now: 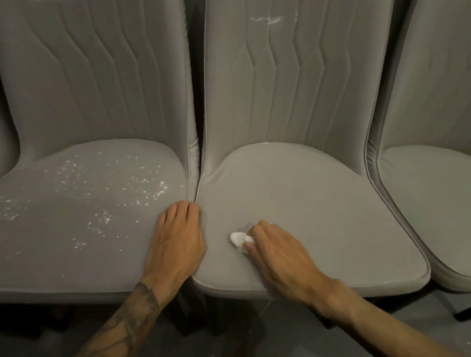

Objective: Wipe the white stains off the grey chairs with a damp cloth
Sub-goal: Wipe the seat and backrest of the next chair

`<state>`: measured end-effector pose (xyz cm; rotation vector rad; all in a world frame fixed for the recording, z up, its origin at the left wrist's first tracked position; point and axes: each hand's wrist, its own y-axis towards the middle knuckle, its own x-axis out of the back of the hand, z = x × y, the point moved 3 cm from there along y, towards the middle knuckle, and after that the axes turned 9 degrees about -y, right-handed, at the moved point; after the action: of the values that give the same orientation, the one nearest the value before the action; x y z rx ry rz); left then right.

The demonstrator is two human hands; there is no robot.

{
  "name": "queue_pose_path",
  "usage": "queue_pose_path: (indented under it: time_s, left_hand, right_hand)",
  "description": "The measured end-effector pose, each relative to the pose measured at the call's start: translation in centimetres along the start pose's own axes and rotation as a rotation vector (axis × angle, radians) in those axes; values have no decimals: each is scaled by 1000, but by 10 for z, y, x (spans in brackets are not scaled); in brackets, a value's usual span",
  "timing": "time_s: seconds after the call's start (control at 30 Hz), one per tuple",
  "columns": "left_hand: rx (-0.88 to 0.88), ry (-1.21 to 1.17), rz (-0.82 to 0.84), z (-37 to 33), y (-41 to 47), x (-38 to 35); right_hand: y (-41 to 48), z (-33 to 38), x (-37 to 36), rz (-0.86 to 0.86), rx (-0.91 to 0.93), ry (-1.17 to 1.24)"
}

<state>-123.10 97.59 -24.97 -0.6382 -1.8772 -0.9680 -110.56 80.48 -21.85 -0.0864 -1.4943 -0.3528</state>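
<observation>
The right hand (278, 250) is pinching a white wadded cloth (238, 240) onto the middle grey padded chair (313, 195); the left hand (177, 238), fingers relaxed, is resting on the white-speckled chair (52, 241).

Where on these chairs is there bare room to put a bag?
The right chair's seat is bare. So is the middle seat behind the right hand and cloth. The left seat is speckled white, with the left hand at its edge.

I'm seeing the left grip (177, 238) lying palm down, fingers straight and together, tattooed forearm angling in from lower left. Right grip (278, 254) is pressing palm down, fingertips pinching the cloth (238, 241), forearm stretching from lower right.
</observation>
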Motion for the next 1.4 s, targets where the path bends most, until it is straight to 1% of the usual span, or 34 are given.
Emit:
queue_pose_path:
  time_s: [0.07, 0.13, 0.17, 0.23, 0.27, 0.3, 0.37, 0.43, 0.5, 0.57, 0.63, 0.7, 0.77, 0.83, 0.87, 0.9, 0.97, 1.03, 1.13, 1.17, 1.2, 1.3, 1.33, 1.4]
  left_hand:
    - [0, 0, 7, -1, 0, 0]
    - [-7, -2, 10, 0, 0, 0]
    - [-8, 1, 16, 1, -1, 1]
    - [-6, 6, 31, 1, -1, 1]
    - [-3, 8, 31, 1, -1, 2]
    - [-1, 8, 28, 0, -1, 3]
    - [-1, -1, 22, -2, 0, 3]
    - [3, -8, 16, -3, 0, 4]
    - [8, -11, 26, -3, 0, 4]
    - [1, -16, 36, -1, -1, 3]
    - [-19, -35, 49, 1, -3, 2]
    - [-29, -49, 39, 2, -4, 3]
    - [-27, -55, 4, 0, -3, 5]
    - [-18, -53, -9, -2, -2, 6]
    - [-14, -53, -13, -3, -2, 6]
    - [-10, -55, -15, -3, -2, 6]
    - [-3, -61, -12, -3, -2, 5]
    - [15, -77, -12, -2, -2, 4]
    - [32, -137, 16, 1, -2, 1]
    - [24, -142, 21, 1, -2, 1]
    - [17, -132, 17, 0, -2, 1]
    - [26, -70, -5, -4, 0, 4]
    - [33, -51, -7, -5, 1, 5]
    - [23, -22, -21, -8, 2, 5]
  right_hand:
    - [-3, 20, -5, -7, 49, 24]
    - [0, 38, -8, 27, 131, 51]
    - [3, 40, -9, 39, 163, 54]
    - [6, 29, -2, 25, 167, 17]
    - [5, 18, 0, 4, 148, -13]
    - [3, 3, 1, -15, 88, -22]
    - [-3, -22, 2, -49, -88, -17]
    - [-9, -16, -1, -106, -157, -19]
    - [-8, 15, -8, -157, -103, 15]
    - [-3, 50, -15, -189, 42, 61]
    - [4, 70, -19, -158, 151, 89]
    - [11, 68, -17, -139, 167, 92]
    - [18, 40, -11, -101, 65, 30]
    - [27, -6, -7, -33, -96, -67]
    - [32, -26, -3, -18, -179, -73]
    - [38, -40, 0, -25, -242, -60]
    - [51, -38, -4, -69, -283, -106]
    - [62, -5, -17, -71, -216, -139]
    - [66, 42, -26, -109, 56, 50]
    - [66, 45, -25, -136, 124, 83]
    - [68, 41, -24, -123, 134, 93]
    - [84, -2, -22, -64, 4, -2]
    - [94, -19, -21, -43, -58, -48]
    - [115, -45, -17, -41, -220, -55]
